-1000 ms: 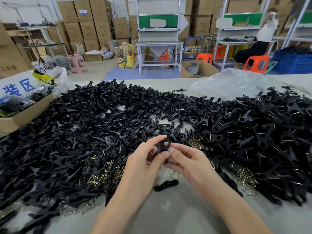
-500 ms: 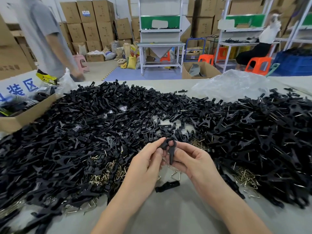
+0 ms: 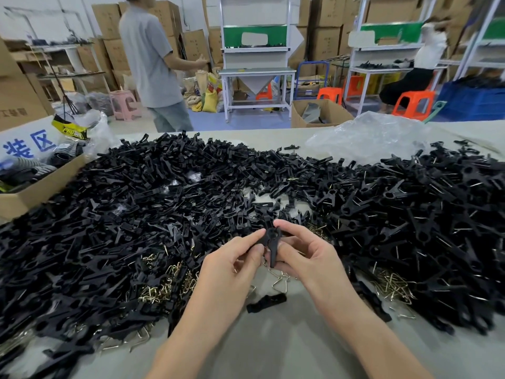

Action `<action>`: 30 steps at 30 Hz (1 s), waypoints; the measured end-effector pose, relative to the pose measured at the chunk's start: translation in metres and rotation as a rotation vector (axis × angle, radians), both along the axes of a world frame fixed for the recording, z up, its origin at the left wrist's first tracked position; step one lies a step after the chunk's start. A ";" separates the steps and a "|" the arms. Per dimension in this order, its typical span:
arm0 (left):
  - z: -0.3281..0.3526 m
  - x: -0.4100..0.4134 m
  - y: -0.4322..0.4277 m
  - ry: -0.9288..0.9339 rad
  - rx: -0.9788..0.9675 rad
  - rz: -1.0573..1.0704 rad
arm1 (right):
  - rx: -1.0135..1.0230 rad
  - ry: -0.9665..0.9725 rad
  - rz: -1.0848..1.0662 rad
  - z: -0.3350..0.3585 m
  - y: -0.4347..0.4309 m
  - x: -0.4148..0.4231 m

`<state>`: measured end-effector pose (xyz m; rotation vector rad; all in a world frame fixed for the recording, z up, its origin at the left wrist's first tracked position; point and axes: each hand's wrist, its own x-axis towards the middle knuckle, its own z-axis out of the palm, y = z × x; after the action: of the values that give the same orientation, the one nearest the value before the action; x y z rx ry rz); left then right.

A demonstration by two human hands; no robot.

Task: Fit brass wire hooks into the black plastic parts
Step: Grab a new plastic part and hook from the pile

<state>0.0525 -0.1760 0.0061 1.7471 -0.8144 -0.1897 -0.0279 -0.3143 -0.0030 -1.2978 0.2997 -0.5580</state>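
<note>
Both my hands meet above the table's near middle and hold one black plastic part point(image 3: 271, 240) between them. My left hand point(image 3: 235, 258) pinches its left side with thumb and forefinger. My right hand point(image 3: 303, 253) grips its right side and lower leg. A brass wire hook point(image 3: 280, 280) lies on the table just under my hands. Another loose black part point(image 3: 266, 302) lies nearer to me. Whether a hook sits in the held part is hidden by my fingers.
A wide heap of black parts point(image 3: 164, 203) covers the table, with brass hooks point(image 3: 164, 285) at left and brass hooks point(image 3: 393, 283) at right. A cardboard box point(image 3: 41, 187) stands at the left edge, a crumpled plastic bag point(image 3: 369, 138) far right. A person point(image 3: 155, 64) stands beyond the table.
My hands have turned the black part so its leg points down. The person beyond the table has walked in from the left toward the middle.
</note>
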 end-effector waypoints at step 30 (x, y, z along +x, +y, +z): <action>-0.020 0.019 0.013 -0.774 0.698 0.294 | 0.152 -0.116 0.001 0.001 -0.016 0.000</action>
<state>0.0712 -0.1634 -0.0140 2.6366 -1.0938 0.4930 -0.0274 -0.3302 -0.0022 -1.1142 0.2404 -0.5959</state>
